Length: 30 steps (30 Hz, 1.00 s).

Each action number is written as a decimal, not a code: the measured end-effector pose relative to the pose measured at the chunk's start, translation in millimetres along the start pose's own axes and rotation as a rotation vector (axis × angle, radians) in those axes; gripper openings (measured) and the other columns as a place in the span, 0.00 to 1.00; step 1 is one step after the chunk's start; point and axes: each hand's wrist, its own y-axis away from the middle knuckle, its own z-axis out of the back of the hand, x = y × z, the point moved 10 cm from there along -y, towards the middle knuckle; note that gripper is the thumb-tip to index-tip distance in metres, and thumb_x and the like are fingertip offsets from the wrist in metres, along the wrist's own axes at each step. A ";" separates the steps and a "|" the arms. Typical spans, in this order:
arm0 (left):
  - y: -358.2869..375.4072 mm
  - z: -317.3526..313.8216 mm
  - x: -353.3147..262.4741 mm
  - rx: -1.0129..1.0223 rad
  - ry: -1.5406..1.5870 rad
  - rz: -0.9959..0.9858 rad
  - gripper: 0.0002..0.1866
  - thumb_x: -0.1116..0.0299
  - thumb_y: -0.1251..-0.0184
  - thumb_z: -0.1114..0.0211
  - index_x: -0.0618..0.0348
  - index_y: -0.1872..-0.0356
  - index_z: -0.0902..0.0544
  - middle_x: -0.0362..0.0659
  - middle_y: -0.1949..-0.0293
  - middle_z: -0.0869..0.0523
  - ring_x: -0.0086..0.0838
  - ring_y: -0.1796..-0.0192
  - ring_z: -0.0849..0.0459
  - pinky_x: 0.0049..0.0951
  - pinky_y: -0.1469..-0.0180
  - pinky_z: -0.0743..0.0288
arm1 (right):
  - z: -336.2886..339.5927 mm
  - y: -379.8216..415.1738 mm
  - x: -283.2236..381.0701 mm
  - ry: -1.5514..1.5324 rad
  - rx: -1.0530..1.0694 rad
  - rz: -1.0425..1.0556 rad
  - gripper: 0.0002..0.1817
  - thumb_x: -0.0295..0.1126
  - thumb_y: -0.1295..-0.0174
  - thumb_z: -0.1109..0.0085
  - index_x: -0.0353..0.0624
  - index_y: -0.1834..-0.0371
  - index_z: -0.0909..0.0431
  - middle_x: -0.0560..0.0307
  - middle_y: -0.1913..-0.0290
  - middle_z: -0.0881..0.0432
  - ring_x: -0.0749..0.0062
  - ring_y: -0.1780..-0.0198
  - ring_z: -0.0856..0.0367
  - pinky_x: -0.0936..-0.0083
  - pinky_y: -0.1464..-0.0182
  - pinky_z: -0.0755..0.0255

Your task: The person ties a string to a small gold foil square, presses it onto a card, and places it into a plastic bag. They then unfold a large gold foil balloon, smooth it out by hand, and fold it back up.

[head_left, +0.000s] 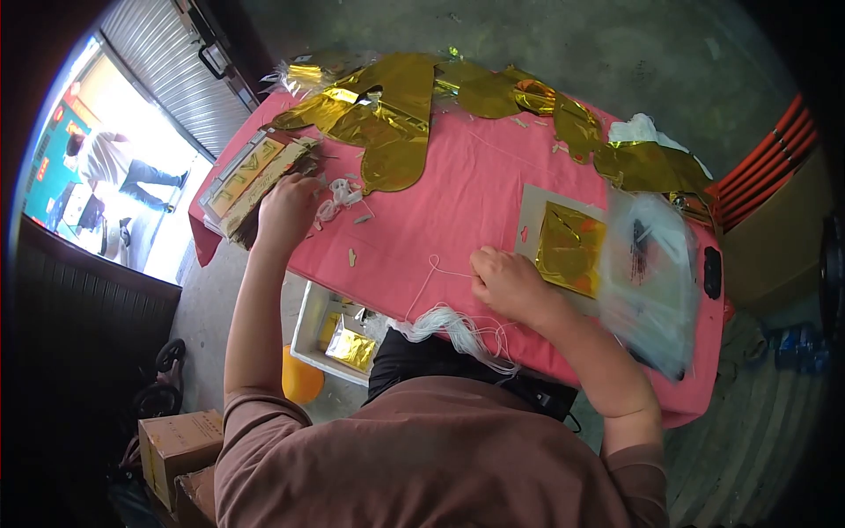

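My left hand (289, 204) is at the stack of cardboard pieces (264, 185) on the table's left side; its fingertips are hidden against the stack's edge. My right hand (506, 277) has its fingers pressed together on a thin white string, left of a card with a folded gold foil piece (568, 248). The string runs to a looped bundle of white string (449, 327) at the table's front edge. A small tangle of white cord (336, 201) lies just right of my left hand.
Gold foil sheets (396, 123) lie along the back of the pink-covered table (422, 211). Clear plastic bags (650, 273) are at the right. A white box (310, 326) with foil packets stands below the front edge. Outside the doorway a person (110, 163) bends forward.
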 end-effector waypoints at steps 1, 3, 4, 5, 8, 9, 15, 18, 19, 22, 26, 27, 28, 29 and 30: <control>-0.7 8.7 4.2 -0.033 -0.034 0.092 0.08 0.73 0.45 0.40 0.58 0.63 0.18 0.45 0.66 0.20 0.40 0.63 0.19 0.37 0.60 0.25 | 3.0 -2.1 -1.2 0.002 -0.001 0.001 0.08 0.31 0.49 0.43 0.39 0.73 0.30 0.48 0.69 0.23 0.53 0.68 0.20 0.62 0.65 0.26; -5.3 17.1 -19.8 -0.051 0.107 0.089 0.08 0.73 0.44 0.40 0.59 0.62 0.18 0.46 0.66 0.19 0.39 0.63 0.19 0.36 0.60 0.25 | 13.5 -7.7 -16.6 -0.323 -0.021 -0.091 0.07 0.30 0.46 0.45 0.38 0.74 0.30 0.50 0.73 0.22 0.55 0.71 0.20 0.64 0.68 0.27; -7.7 16.4 -36.6 -0.068 0.248 0.084 0.09 0.73 0.43 0.40 0.60 0.61 0.19 0.46 0.66 0.19 0.38 0.63 0.18 0.34 0.59 0.24 | 17.1 -11.0 -23.3 -0.320 -0.020 -0.100 0.07 0.30 0.46 0.45 0.38 0.74 0.30 0.50 0.73 0.22 0.55 0.71 0.20 0.64 0.68 0.27; -10.3 2.7 -55.7 0.005 0.405 0.069 0.09 0.73 0.41 0.40 0.62 0.59 0.19 0.47 0.64 0.17 0.35 0.62 0.17 0.31 0.58 0.24 | 23.5 -16.6 -32.3 -0.537 -0.046 -0.115 0.05 0.28 0.45 0.47 0.39 0.73 0.31 0.53 0.75 0.25 0.65 0.73 0.23 0.71 0.69 0.30; -13.9 -44.5 -129.7 0.227 1.093 0.019 0.13 0.67 0.32 0.45 0.63 0.51 0.22 0.45 0.59 0.16 0.31 0.58 0.17 0.29 0.54 0.24 | 54.9 -30.5 -38.8 -0.712 -0.128 -0.118 0.03 0.26 0.41 0.48 0.41 0.71 0.31 0.59 0.77 0.27 0.79 0.74 0.26 0.79 0.70 0.32; -15.9 -65.9 -151.0 0.339 1.416 0.078 0.14 0.66 0.30 0.47 0.64 0.50 0.23 0.46 0.58 0.16 0.32 0.57 0.17 0.29 0.53 0.24 | 71.3 -33.0 -36.0 -0.676 -0.179 -0.109 0.04 0.27 0.40 0.48 0.41 0.71 0.30 0.62 0.78 0.28 0.83 0.74 0.27 0.80 0.70 0.32; -31.4 -90.0 -224.4 0.783 2.187 0.286 0.12 0.63 0.29 0.48 0.60 0.57 0.22 0.36 0.74 0.25 0.18 0.75 0.27 0.19 0.74 0.34 | 130.0 -26.4 -39.4 -0.216 -0.505 -0.059 0.05 0.31 0.43 0.46 0.42 0.69 0.29 0.57 0.78 0.23 0.68 0.74 0.21 0.70 0.69 0.29; -35.4 -102.4 -215.6 0.733 1.761 0.302 0.10 0.64 0.29 0.47 0.59 0.61 0.22 0.31 0.80 0.34 0.13 0.80 0.37 0.17 0.80 0.44 | 105.9 -21.5 -64.5 -0.434 -0.404 -0.122 0.04 0.28 0.38 0.50 0.39 0.68 0.30 0.61 0.75 0.25 0.83 0.72 0.25 0.81 0.70 0.30; -35.1 -102.6 -215.9 0.733 1.761 0.302 0.10 0.64 0.29 0.47 0.59 0.61 0.22 0.31 0.80 0.34 0.13 0.80 0.37 0.17 0.80 0.44 | 103.8 -18.1 -67.9 -0.435 -0.404 -0.122 0.04 0.28 0.38 0.50 0.39 0.68 0.30 0.61 0.75 0.25 0.83 0.72 0.25 0.81 0.70 0.30; -34.6 -103.5 -206.4 0.643 1.454 0.242 0.11 0.63 0.30 0.46 0.59 0.64 0.20 0.30 0.81 0.32 0.13 0.79 0.35 0.17 0.79 0.42 | 95.1 -10.7 -75.7 -0.695 -0.399 -0.152 0.05 0.28 0.37 0.50 0.38 0.66 0.29 0.59 0.72 0.23 0.81 0.73 0.26 0.79 0.70 0.30; -39.3 -98.6 -207.7 0.511 1.216 -0.043 0.13 0.62 0.30 0.47 0.60 0.66 0.19 0.32 0.79 0.28 0.12 0.77 0.33 0.17 0.78 0.39 | 78.9 -12.2 -60.9 -0.300 -0.212 -0.077 0.10 0.35 0.40 0.46 0.38 0.63 0.25 0.52 0.69 0.21 0.71 0.72 0.21 0.71 0.67 0.29; -38.9 -93.7 -212.8 0.517 1.190 -0.122 0.14 0.62 0.30 0.47 0.61 0.66 0.19 0.32 0.78 0.27 0.12 0.77 0.32 0.17 0.77 0.38 | 77.1 -13.2 -48.2 -0.094 -0.182 0.028 0.11 0.36 0.40 0.46 0.38 0.62 0.25 0.52 0.69 0.20 0.72 0.72 0.21 0.70 0.68 0.30; -39.1 -91.6 -211.5 0.514 1.189 -0.122 0.14 0.62 0.30 0.47 0.61 0.66 0.19 0.32 0.78 0.27 0.12 0.77 0.32 0.17 0.77 0.38 | 77.4 -12.3 -46.8 -0.093 -0.182 0.031 0.11 0.36 0.40 0.46 0.38 0.62 0.25 0.52 0.69 0.20 0.72 0.72 0.21 0.70 0.68 0.30; -35.9 -91.9 -212.9 0.561 1.174 -0.132 0.13 0.62 0.29 0.47 0.60 0.65 0.20 0.32 0.79 0.28 0.13 0.77 0.33 0.17 0.78 0.39 | 67.1 -11.7 -57.3 -0.307 -0.087 -0.096 0.11 0.36 0.39 0.47 0.39 0.62 0.24 0.52 0.67 0.19 0.73 0.73 0.21 0.72 0.71 0.31; -33.1 -91.0 -215.1 0.606 1.158 -0.143 0.13 0.62 0.29 0.48 0.60 0.65 0.20 0.31 0.80 0.30 0.13 0.78 0.34 0.17 0.78 0.40 | 54.5 -10.0 -65.4 -0.518 0.011 -0.222 0.12 0.36 0.39 0.47 0.39 0.62 0.23 0.53 0.65 0.18 0.74 0.75 0.21 0.74 0.74 0.32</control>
